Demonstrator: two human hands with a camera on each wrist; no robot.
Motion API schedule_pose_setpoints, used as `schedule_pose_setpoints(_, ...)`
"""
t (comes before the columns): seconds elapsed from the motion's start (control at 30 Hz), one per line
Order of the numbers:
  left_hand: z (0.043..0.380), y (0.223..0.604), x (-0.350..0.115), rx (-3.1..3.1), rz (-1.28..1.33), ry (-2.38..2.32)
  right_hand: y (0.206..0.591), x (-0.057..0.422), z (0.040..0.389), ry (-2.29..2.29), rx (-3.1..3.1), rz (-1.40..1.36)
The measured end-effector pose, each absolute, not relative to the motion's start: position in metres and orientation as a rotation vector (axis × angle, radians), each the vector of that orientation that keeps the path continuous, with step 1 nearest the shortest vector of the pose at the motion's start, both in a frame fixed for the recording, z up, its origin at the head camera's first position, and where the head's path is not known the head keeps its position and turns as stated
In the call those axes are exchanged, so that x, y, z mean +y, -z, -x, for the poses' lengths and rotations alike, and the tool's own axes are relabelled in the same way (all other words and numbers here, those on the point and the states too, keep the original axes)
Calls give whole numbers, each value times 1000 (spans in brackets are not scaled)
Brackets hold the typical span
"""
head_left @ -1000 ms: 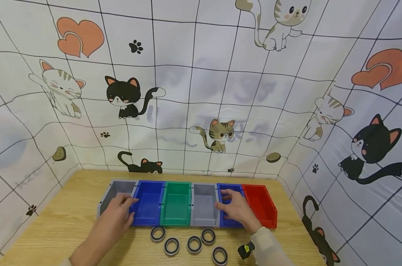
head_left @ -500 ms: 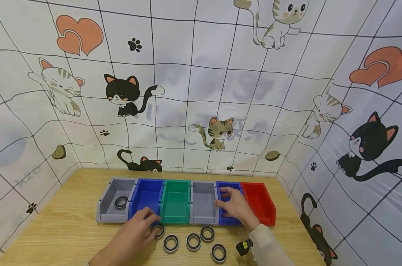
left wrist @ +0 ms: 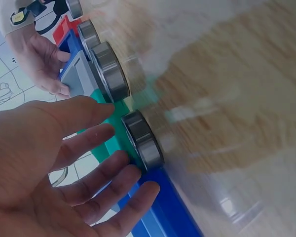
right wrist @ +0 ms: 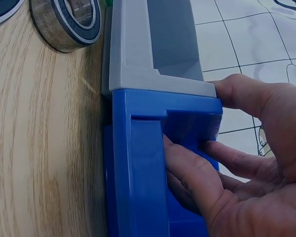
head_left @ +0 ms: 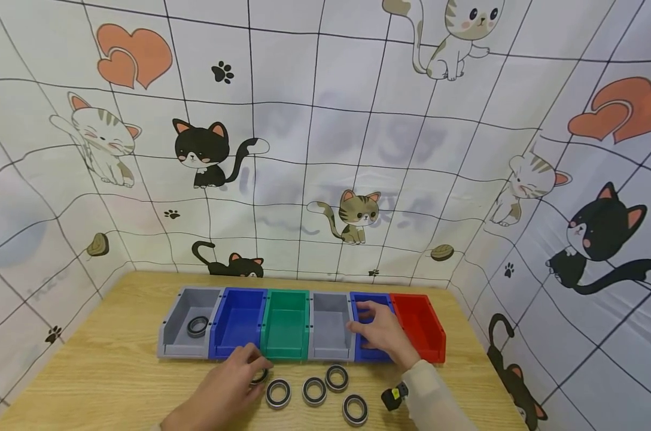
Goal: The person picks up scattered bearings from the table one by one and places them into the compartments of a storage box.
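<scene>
My left hand [head_left: 225, 380] is over a ball bearing [head_left: 261, 376] in front of the bins, partly covering it. In the left wrist view, the fingers are spread and loosely bent beside that bearing [left wrist: 143, 140], not closed round it. My right hand [head_left: 382, 332] is at the right-hand blue bin [right wrist: 138, 173]. Its thumb touches the rim beside the grey bin [right wrist: 133, 49], and loosely bent fingers reach inside the blue one. Another bearing [head_left: 197, 327] lies in the leftmost grey bin [head_left: 180, 350].
More bearings lie on the wooden table [head_left: 105, 371], among them one [head_left: 278, 393] just right of my left hand. A blue bin [head_left: 239, 326], a green bin [head_left: 286, 326] and a red bin [head_left: 421, 326] share the row. A cat-print sheet [head_left: 282, 197] hangs behind.
My left hand has moved from the leftmost bins down and right to the nearest bearing. The bearing in the leftmost grey bin has come into view. My right hand has stayed put.
</scene>
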State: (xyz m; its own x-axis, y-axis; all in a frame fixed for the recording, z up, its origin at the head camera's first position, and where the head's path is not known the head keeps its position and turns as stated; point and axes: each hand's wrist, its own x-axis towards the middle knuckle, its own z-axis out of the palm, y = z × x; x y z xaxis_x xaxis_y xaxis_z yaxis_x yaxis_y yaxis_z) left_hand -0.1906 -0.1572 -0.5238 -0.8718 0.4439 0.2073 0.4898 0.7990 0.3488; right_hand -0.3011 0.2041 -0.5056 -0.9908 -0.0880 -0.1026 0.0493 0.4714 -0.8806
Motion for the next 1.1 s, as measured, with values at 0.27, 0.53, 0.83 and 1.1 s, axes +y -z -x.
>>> schedule_pose_setpoints(0.27, 192, 530, -159, -2845, 764, 601, 504, 202, 300, 1569, 2548, 34)
schedule_pose_setpoints(0.53, 192, 525, -161, -2887, 773, 646, 504, 203, 299, 1574, 2530, 25)
schedule_pose_setpoints(0.83, 194, 523, -166, -2881, 860, 685, 502, 203, 301, 1589, 2522, 30)
schedule_pose_setpoints(1.1, 197, 520, -169, -2982, 838, 770, 500, 204, 300, 1591, 2511, 29)
